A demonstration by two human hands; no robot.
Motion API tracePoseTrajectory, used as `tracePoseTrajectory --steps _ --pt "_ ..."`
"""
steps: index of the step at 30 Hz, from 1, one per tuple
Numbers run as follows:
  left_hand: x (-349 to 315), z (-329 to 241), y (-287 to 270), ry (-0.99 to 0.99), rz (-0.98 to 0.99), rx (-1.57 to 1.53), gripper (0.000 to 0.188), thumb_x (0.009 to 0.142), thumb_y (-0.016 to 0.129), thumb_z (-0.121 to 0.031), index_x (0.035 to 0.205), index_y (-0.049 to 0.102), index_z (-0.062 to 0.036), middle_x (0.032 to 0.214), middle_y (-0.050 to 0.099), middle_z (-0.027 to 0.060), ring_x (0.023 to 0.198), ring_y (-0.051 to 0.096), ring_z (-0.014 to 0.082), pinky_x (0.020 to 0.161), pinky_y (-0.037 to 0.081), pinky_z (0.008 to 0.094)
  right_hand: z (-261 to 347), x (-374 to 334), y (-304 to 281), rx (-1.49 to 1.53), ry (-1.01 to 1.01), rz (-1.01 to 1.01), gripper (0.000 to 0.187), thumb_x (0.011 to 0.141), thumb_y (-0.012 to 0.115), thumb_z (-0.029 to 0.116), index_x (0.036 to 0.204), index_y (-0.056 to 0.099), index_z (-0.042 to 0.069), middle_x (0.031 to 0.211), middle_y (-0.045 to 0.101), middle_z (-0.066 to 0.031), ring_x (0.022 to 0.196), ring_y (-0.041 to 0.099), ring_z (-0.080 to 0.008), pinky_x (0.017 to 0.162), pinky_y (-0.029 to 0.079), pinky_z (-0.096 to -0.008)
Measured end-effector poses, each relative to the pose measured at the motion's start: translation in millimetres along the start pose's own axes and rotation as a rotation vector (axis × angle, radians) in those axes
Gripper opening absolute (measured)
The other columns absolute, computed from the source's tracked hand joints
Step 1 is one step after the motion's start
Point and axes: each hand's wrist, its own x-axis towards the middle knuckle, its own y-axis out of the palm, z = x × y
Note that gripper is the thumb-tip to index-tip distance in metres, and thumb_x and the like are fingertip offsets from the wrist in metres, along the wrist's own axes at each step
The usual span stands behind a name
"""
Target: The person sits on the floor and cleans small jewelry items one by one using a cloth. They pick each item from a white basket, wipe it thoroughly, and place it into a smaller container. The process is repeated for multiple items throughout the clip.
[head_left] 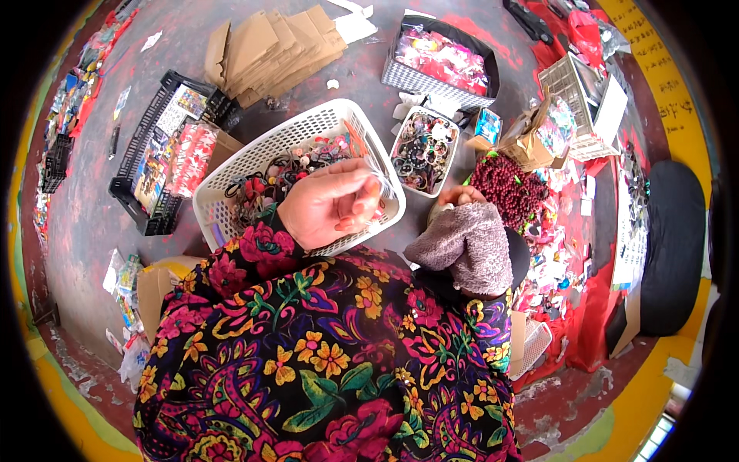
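My left hand (332,202) is raised over a white perforated basket (296,123), its fingers curled in. A thin clear piece of plastic (379,179) shows at its fingertips. Hair ties and small trinkets (265,183) lie in the basket. My right hand (459,196) is closed, to the right of the basket. Fuzzy mauve knit (466,248) covers most of it, leaving the curled fingers bare. Whatever those fingers hold is hidden. Just beyond stands a smaller white bin (453,159) of dark hair ties. A pile of dark red beads (508,189) lies beside the right hand.
Left of the basket is a black crate (171,219) with colourful packets. Flattened cardboard (277,54) lies at the back, near a patterned box (431,88) of pink packs. Rightward are a cardboard box (527,152), a pale crate (585,142) and scattered trinkets (550,269) on red sheeting.
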Motion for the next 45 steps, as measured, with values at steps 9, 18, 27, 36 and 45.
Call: tracePoseTrajectory --steps 9,18,27,36,45 --pt "-4 -1 -14 0.129 0.252 -0.158 0.025 0.09 0.047 -0.029 0.082 0.055 -0.007 0.067 0.048 0.0023 0.055 0.038 0.0119 0.049 0.032 0.0243 27 -2 -26 -1.318 -0.422 0.243 0.028 0.093 0.044 0.02 0.116 0.051 0.006 0.109 0.059 -0.0083 0.102 0.055 -0.0203 0.088 0.042 -0.033" --pt "4 -5 -11 0.068 0.445 -0.15 0.022 0.088 0.051 -0.026 0.081 0.054 -0.0052 0.084 0.055 0.007 0.046 0.033 0.0092 0.044 0.028 0.0235 81 -3 31 -1.57 -0.315 0.182 0.034 0.078 0.056 0.022 0.109 0.051 0.008 0.087 0.058 -0.0101 0.084 0.059 -0.0232 0.074 0.048 -0.034" --pt "9 7 2 0.037 0.446 -0.045 0.022 0.087 0.051 -0.023 0.078 0.054 -0.0028 0.101 0.053 0.0154 0.05 0.041 0.0129 0.055 0.036 0.0249 38 -8 54 -1.114 -0.533 0.364 0.037 0.076 0.062 0.015 0.11 0.052 0.004 0.112 0.053 -0.0181 0.092 0.057 -0.0336 0.075 0.046 -0.0398" --pt "3 11 0 -0.075 0.26 0.106 0.027 0.086 0.055 -0.026 0.082 0.062 0.0005 0.107 0.055 0.0198 0.087 0.055 0.0267 0.055 0.04 0.0264 51 -19 40 -1.244 -0.542 0.307 0.043 0.062 0.061 0.003 0.105 0.056 0.006 0.099 0.056 -0.0143 0.096 0.052 -0.0342 0.078 0.039 -0.0415" --pt "6 11 25 -0.479 0.013 0.451 0.047 0.097 0.033 -0.041 0.092 0.053 0.0013 0.077 0.061 0.014 0.053 0.058 0.0167 0.042 0.041 0.0221 25 -21 22 -1.168 -0.643 0.279 0.056 0.063 0.062 0.003 0.118 0.051 0.005 0.108 0.055 -0.0161 0.104 0.051 -0.0347 0.091 0.036 -0.0438"
